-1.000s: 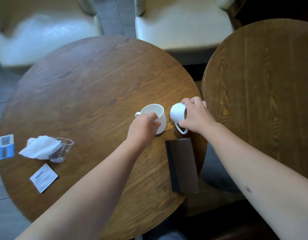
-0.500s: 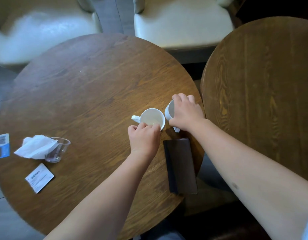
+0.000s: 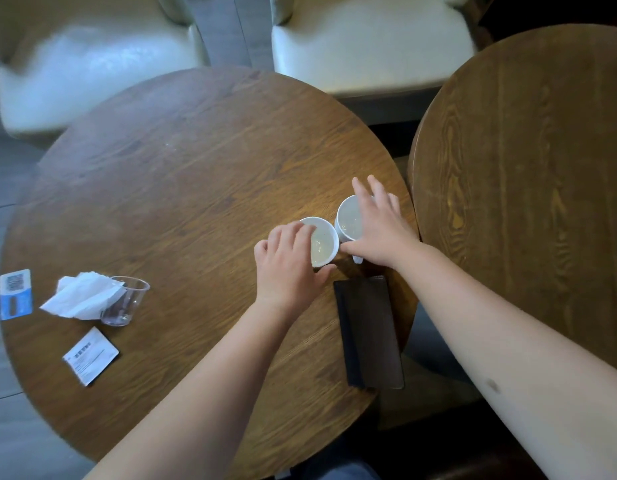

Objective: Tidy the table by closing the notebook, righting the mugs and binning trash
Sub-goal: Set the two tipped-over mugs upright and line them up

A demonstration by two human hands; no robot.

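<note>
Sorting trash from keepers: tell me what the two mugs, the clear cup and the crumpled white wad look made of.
Left mug and right mug: likely glazed ceramic, opaque glossy white.
Clear cup: see-through and thin-walled, probably disposable plastic, possibly glass.
White wad: soft matte creases, looks like tissue paper.

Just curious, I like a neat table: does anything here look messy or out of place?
Yes, at the table's left: a crumpled tissue is stuffed into a clear cup, with a packet lying loose nearby. Both mugs stand upright, and the notebook is closed.

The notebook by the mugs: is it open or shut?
Shut. The notebook lies flat on the table with only its dark cover and spine edge showing; no pages are visible.
</note>
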